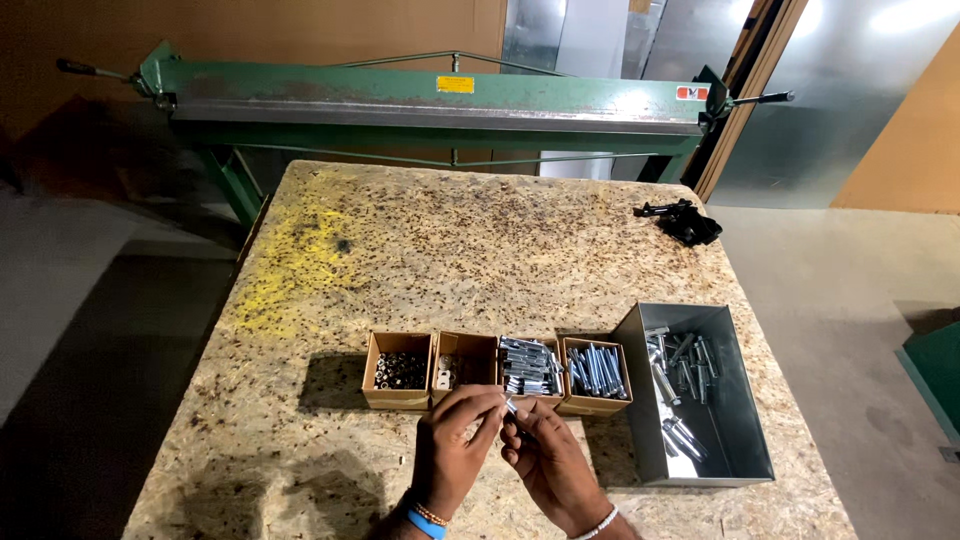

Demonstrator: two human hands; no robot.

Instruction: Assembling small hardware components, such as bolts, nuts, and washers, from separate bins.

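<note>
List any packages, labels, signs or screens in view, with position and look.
Yellow label: small rectangle, centre of the green machine's beam.
Red and white label: small rectangle, beam's right end.
Four cardboard boxes: open, brown, in a row on the table, above both hands.
No screens.

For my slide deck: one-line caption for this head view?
Both hands, left hand and right hand, hold a small metal bolt before four cardboard boxes of hardware.
</note>
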